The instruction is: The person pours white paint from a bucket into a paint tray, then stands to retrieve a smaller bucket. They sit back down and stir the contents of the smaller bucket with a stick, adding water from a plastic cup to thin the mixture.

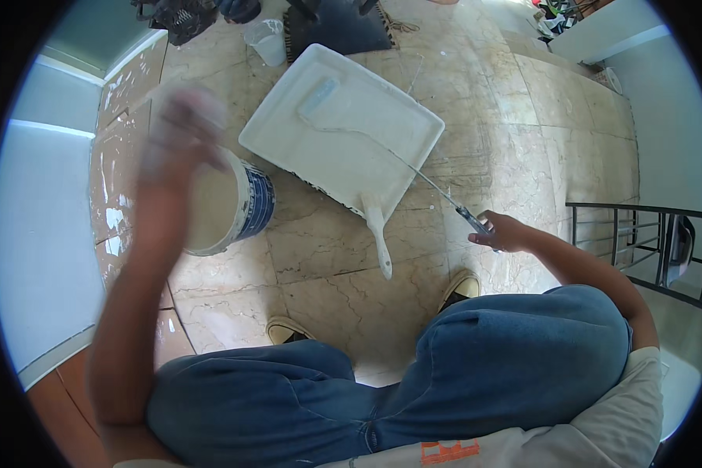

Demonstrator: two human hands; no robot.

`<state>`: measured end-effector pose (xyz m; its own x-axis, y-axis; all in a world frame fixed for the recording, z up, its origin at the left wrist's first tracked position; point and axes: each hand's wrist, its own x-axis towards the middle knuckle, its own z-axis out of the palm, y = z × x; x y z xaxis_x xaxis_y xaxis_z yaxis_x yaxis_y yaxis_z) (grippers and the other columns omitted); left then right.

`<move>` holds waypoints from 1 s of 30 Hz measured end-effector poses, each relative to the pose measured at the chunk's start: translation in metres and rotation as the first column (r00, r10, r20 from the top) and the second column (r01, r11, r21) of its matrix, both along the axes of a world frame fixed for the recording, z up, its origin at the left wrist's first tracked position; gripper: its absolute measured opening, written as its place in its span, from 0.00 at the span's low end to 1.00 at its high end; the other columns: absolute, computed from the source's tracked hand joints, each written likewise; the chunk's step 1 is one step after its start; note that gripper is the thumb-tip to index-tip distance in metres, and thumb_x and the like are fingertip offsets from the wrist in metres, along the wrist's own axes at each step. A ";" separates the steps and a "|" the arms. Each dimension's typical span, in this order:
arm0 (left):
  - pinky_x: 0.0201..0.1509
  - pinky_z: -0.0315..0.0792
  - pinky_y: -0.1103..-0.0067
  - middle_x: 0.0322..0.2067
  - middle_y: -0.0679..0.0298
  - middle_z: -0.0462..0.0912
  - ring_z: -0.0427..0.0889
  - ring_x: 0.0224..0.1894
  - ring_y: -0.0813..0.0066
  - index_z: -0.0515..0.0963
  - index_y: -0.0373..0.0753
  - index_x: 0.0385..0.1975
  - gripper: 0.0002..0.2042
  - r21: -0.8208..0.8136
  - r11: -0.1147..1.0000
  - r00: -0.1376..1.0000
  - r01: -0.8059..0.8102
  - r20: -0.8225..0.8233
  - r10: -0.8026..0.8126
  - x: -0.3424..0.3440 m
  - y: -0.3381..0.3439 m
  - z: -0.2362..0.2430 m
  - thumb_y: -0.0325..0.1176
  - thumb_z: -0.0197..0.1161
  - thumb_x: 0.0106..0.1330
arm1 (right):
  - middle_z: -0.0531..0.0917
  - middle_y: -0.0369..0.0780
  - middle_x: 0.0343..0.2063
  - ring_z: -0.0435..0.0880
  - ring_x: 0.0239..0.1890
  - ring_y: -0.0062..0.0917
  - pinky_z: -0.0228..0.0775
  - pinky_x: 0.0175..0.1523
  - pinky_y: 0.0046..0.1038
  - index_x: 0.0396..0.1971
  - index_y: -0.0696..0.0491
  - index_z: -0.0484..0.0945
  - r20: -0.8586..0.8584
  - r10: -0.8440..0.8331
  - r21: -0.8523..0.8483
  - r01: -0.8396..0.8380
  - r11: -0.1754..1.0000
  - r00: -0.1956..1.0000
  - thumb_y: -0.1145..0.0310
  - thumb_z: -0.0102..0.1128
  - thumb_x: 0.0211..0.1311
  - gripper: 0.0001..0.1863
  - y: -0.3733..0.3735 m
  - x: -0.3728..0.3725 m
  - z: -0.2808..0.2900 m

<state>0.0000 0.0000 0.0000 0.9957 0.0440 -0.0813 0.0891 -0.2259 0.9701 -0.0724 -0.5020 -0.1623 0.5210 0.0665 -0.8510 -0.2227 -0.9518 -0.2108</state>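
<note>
In my right hand (501, 232) is the dark handle of a paint roller (317, 98), with my fingers closed round it. Its thin wire frame runs across a large white paint tray (425, 125), and the small roller head rests in the tray's far left part. A white-handled paintbrush (379, 238) lies over the tray's near edge, its bristle end inside. My left hand (181, 136) is raised above a paint bucket (251, 204) with a blue label. Motion smears its fingers, and a pale pinkish blur there cannot be made out.
A translucent plastic tub (267, 40) stands behind the tray, beside a dark mat (339, 27). Paint-splashed cardboard (117, 179) covers the floor along the left wall. A black metal rack (639, 242) stands at right. My shoes (462, 287) are just in front of the tray.
</note>
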 end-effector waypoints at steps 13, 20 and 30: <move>0.58 0.74 0.64 0.49 0.47 0.82 0.82 0.53 0.50 0.73 0.30 0.54 0.26 0.209 0.206 0.292 0.956 -0.748 -0.596 -0.046 -0.004 -0.124 0.51 0.58 0.73 | 0.81 0.52 0.23 0.81 0.30 0.53 0.70 0.36 0.47 0.31 0.57 0.76 0.498 -0.004 0.057 -0.028 0.998 0.867 0.52 0.58 0.73 0.21 0.029 0.004 -0.011; 0.58 0.74 0.64 0.50 0.47 0.83 0.82 0.52 0.49 0.74 0.30 0.54 0.27 0.304 0.262 0.400 0.916 -0.732 -0.551 -0.039 0.006 -0.131 0.52 0.58 0.73 | 0.81 0.53 0.22 0.80 0.29 0.53 0.69 0.35 0.47 0.29 0.57 0.75 0.551 -0.003 0.041 -0.023 0.999 0.835 0.54 0.59 0.71 0.20 0.015 -0.007 -0.017; 0.57 0.74 0.63 0.51 0.48 0.82 0.82 0.52 0.50 0.74 0.32 0.54 0.26 0.242 0.199 0.313 0.950 -0.746 -0.587 -0.044 0.007 -0.151 0.52 0.57 0.74 | 0.75 0.52 0.17 0.76 0.21 0.50 0.64 0.28 0.42 0.28 0.57 0.75 0.569 -0.056 0.094 0.002 0.996 0.821 0.57 0.59 0.72 0.18 -0.032 -0.048 -0.018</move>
<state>-0.0439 0.0072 -0.1510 0.3533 -0.5122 -0.7829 -0.1800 -0.8584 0.4803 -0.1199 -0.5343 -0.1799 0.9140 0.1018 -0.3927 -0.0647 -0.9191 -0.3888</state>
